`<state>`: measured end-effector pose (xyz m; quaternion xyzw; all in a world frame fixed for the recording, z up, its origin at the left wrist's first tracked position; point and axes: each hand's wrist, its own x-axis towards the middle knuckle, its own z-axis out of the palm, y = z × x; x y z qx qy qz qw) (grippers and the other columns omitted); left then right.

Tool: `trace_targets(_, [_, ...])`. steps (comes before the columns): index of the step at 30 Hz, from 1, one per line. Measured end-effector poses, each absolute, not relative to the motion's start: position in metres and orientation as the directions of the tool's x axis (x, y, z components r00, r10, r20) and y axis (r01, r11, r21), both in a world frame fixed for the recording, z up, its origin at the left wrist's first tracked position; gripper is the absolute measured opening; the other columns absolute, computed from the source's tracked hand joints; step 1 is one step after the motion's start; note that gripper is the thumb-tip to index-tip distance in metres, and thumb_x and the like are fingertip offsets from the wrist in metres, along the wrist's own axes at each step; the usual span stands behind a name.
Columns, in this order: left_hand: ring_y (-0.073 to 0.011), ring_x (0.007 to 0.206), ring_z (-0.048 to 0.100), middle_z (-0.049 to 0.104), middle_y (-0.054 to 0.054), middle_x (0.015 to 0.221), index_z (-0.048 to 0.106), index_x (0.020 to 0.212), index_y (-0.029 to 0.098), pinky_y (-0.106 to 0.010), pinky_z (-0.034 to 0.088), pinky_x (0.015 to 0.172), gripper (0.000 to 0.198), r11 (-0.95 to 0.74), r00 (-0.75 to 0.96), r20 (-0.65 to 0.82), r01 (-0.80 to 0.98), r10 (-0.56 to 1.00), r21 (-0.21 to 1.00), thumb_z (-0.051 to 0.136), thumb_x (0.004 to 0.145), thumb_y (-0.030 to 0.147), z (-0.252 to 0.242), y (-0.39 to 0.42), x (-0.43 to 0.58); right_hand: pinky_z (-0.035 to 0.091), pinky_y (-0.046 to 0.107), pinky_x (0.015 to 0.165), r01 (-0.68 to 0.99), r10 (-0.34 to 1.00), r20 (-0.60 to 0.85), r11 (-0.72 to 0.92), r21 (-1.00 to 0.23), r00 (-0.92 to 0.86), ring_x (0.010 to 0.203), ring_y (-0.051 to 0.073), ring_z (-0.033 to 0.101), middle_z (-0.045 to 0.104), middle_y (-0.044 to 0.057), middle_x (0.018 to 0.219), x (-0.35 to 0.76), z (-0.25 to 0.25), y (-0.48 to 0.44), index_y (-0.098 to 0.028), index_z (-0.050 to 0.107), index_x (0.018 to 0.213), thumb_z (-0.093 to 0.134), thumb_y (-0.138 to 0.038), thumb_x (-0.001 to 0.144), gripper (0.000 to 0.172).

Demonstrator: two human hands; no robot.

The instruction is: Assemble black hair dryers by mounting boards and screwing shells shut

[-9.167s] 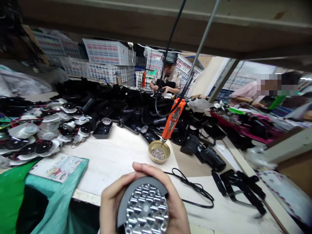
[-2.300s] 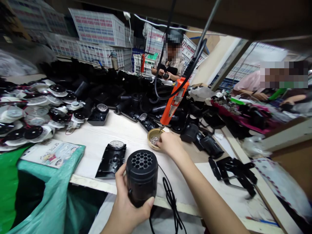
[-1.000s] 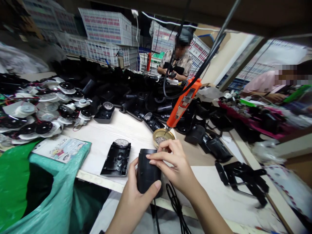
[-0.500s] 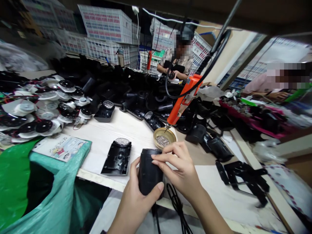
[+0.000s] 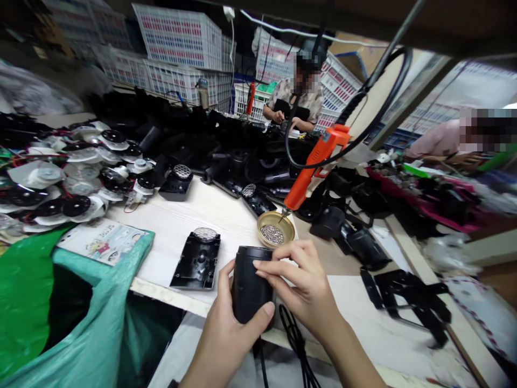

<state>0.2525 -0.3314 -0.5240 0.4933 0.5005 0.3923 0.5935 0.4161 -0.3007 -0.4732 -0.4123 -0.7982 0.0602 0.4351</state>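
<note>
A black cylindrical plastic housing point(image 5: 251, 288) stands upright in my left hand point(image 5: 230, 328), its thumb and fingers wrapped round the lower sides. Against the upper right of the housing, my right hand point(image 5: 301, 275) is closed with its fingertips pressed near the rim. A black cable point(image 5: 297, 345) hangs in loops below. Just beyond the hands is a brass-coloured bowl point(image 5: 291, 229) of small screws. An orange electric screwdriver point(image 5: 311, 170) hangs with its tip over the bowl. To the left lies an open black half-shell point(image 5: 197, 264) with a round grille.
White motor parts with black discs point(image 5: 76, 178) are heaped at the left, by a picture booklet point(image 5: 105, 241) and green sheeting point(image 5: 26, 302). Black housings crowd the back. Black brackets point(image 5: 407, 302) lie at right. Across the bench a person point(image 5: 299, 99) handles a part; another sits at far right.
The view has shifted slightly, so the bench things sit a little differently. My hands keep their hold on the housing, and the far person's hands have moved a little.
</note>
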Motion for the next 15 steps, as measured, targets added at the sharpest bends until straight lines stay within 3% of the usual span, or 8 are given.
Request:
trace_targets(8, [-0.032, 0.125, 0.061, 0.062, -0.012, 0.138, 0.031, 0.145, 0.026, -0.044, 0.047, 0.103, 0.076, 0.223, 0.171, -0.225, 0.031, 0.959, 0.974, 0.069, 0.084, 0.05, -0.52, -0.3302, 0.2537, 0.047, 0.038, 0.072, 0.724, 0.746, 0.586, 0.589, -0.359, -0.316, 0.083, 0.023, 0.048, 0.066, 0.007, 0.091, 0.4159, -0.4657, -0.3018, -0.018, 0.077, 0.107, 0.067, -0.017, 0.098, 0.013])
trace_targets(15, [-0.0337, 0.127, 0.06, 0.06, -0.014, 0.141, 0.029, 0.147, 0.026, -0.046, 0.048, 0.103, 0.078, 0.24, 0.188, -0.244, 0.048, 0.951, 0.97, 0.07, 0.084, 0.051, -0.5247, -0.3299, 0.2525, 0.048, 0.039, 0.073, 0.725, 0.731, 0.589, 0.606, -0.327, -0.345, 0.086, 0.024, 0.05, 0.065, 0.008, 0.092, 0.4153, -0.4658, -0.3065, -0.015, 0.074, 0.106, 0.064, -0.014, 0.099, 0.013])
